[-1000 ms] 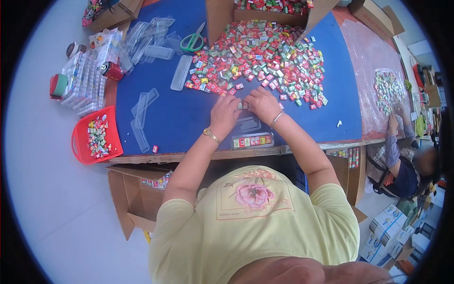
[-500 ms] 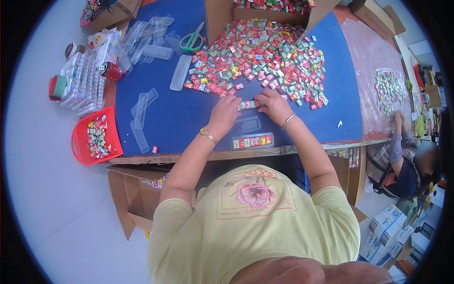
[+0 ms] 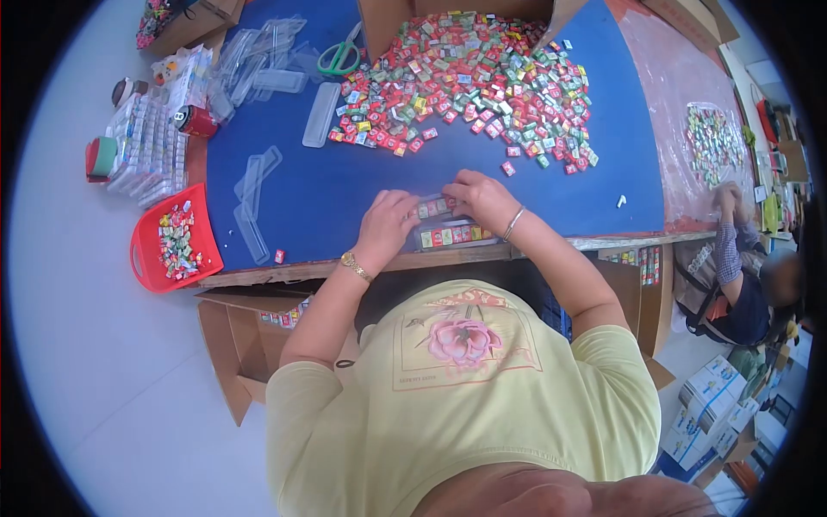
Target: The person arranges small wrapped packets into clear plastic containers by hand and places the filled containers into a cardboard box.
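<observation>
My left hand (image 3: 386,227) and my right hand (image 3: 484,201) pinch the two ends of a short row of small printed blocks (image 3: 433,208). The row sits low at the clear plastic tray nearest me; whether it touches the tray's floor I cannot tell. Right below it, at the table's front edge, lies another clear tray (image 3: 457,235) filled with a line of red, green and yellow blocks. Beyond my hands spreads a large heap of loose blocks (image 3: 482,82), spilling from a cardboard box (image 3: 385,26).
Empty clear trays (image 3: 267,60) and green-handled scissors (image 3: 338,58) lie at the back left. A red scoop (image 3: 207,237) with blocks rests by the left edge, near stacked filled packs (image 3: 151,142). At the right, another person's hands (image 3: 728,196) work by a second pile.
Both hands have drawn the row of blocks toward me, from the heap's near edge to the tray. The camera view has also shifted slightly.
</observation>
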Available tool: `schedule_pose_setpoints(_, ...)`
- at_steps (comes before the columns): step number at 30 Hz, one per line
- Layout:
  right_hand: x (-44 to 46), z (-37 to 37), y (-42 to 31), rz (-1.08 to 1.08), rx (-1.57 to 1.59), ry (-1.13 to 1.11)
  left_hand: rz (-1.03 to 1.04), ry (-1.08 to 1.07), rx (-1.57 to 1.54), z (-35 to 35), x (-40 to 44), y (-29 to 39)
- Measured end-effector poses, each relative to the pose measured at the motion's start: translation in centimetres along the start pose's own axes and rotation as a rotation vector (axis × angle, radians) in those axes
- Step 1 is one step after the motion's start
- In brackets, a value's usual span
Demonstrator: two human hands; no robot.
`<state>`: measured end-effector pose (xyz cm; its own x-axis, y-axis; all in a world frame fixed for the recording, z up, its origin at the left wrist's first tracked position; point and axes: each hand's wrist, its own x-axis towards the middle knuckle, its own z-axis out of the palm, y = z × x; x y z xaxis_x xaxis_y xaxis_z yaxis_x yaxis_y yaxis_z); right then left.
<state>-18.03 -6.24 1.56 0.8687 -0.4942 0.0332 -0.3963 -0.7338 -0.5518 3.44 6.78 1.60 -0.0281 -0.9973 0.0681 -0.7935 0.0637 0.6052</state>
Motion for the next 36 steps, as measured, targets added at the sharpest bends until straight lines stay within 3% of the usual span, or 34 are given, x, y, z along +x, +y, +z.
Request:
schedule_pose_setpoints(3,-0.2,-0.5,0.3,0.095,-0.005,-0.043,0.01,0.148,-0.039,-0.3,-1.1,-0.2)
schedule_pose_setpoints(8,-0.3,0.3,1.4,0.054,-0.044,-0.004,0.061,0.201,-0.034,1.6,-1.6,-1.9)
schedule_pose_setpoints(11,0.9,0.1,2.2,0.075,-0.068,0.112,0.072,0.352,0.017,2.0,0.1,-1.8)
schedule_pose_setpoints(16,1.2,0.0,1.8,0.021,-0.072,0.12,0.127,0.366,0.101,1.6,-0.1,-1.4)
schedule_pose_setpoints(27,1.0,-0.1,2.2,0.176,-0.01,0.095,0.106,0.333,0.158,2.0,0.3,-1.1)
schedule_pose_setpoints(32,0.9,0.1,2.8,0.14,0.044,0.114,0.136,0.353,0.189,2.4,-0.6,-2.1)
schedule_pose_setpoints(36,1.0,-1.5,1.7,0.096,-0.16,0.142,0.038,0.299,0.102,1.7,0.1,-1.8)
